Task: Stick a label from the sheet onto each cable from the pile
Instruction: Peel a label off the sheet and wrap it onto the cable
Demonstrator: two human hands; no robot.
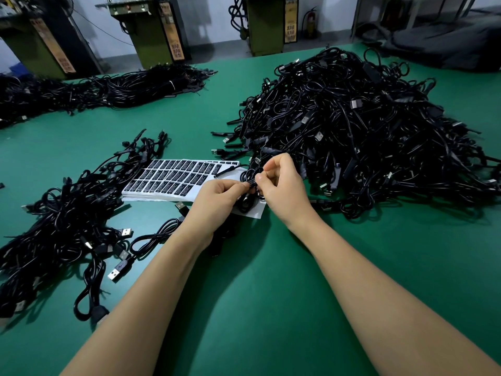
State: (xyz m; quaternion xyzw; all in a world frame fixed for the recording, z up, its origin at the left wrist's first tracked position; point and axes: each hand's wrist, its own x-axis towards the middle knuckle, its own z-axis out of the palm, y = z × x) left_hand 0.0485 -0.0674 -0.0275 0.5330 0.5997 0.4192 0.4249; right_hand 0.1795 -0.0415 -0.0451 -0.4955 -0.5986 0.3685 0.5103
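Green table [257, 294] | left hand [217, 199], right hand [282, 188] pinch cable [250, 183]

This is a factory assembly floor. A wide green desk [271, 294] carries bulk heaps of black USB cables [366, 126], with bundled cables [135, 85] farther back and a sheet of printed labels [173, 176]. Olive-green machines [154, 31] with warning placards line the wall beside a fire extinguisher [311, 23].

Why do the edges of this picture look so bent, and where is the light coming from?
Head view: the wide-angle lens bows the green table and stretches both forearms toward the corners. The shadows under the left hand and right hand are soft-edged, suggesting overhead light. The label sheet shows mild glare; the background looks slightly soft.
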